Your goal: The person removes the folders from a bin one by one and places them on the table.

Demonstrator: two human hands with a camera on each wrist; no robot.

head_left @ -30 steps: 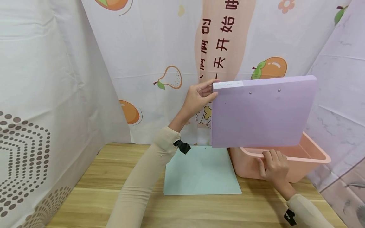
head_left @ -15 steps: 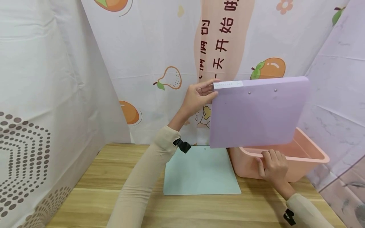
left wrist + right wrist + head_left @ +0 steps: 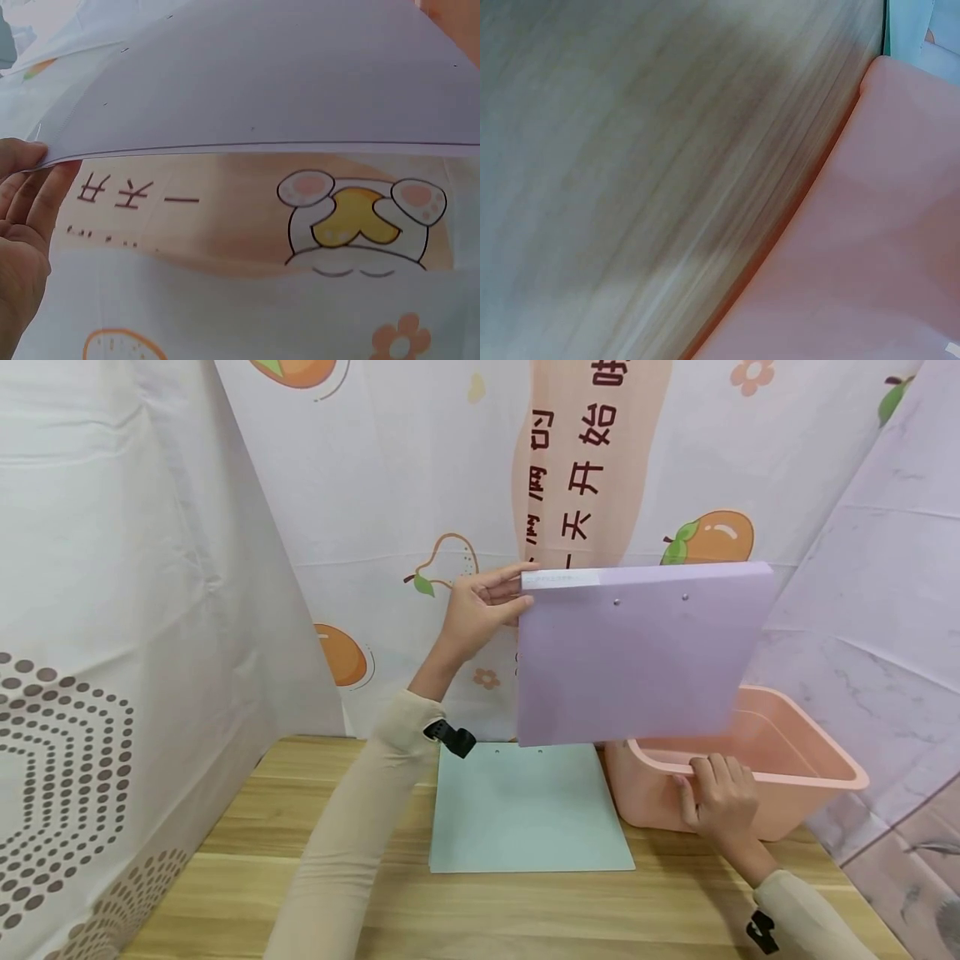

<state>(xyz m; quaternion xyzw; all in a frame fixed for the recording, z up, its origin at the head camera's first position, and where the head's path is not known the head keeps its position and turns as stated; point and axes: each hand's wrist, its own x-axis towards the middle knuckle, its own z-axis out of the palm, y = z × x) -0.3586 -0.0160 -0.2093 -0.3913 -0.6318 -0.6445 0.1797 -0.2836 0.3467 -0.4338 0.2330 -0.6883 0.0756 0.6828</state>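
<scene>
My left hand (image 3: 476,610) pinches the upper left corner of a purple file folder (image 3: 637,652), thumb on the near face and fingers behind. The folder hangs upright in the air, its labelled spine on top and two rivets below it. In the left wrist view the folder's edge (image 3: 262,144) runs out from the fingers. My right hand (image 3: 722,797) grips the front rim of a pink plastic bin (image 3: 813,781), fingers over the edge and thumb outside. The folder overlaps the bin's back left part in the head view. The right wrist view shows the bin's wall (image 3: 855,225) but no hand.
A pale green folder (image 3: 532,818) lies flat on the wooden table (image 3: 300,843), just left of the bin. White printed curtains (image 3: 375,485) hang behind the table and along both sides.
The left hand has carried the purple folder leftward, so more of the bin's inside and the green folder's top edge show. The right hand stays on the bin's rim.
</scene>
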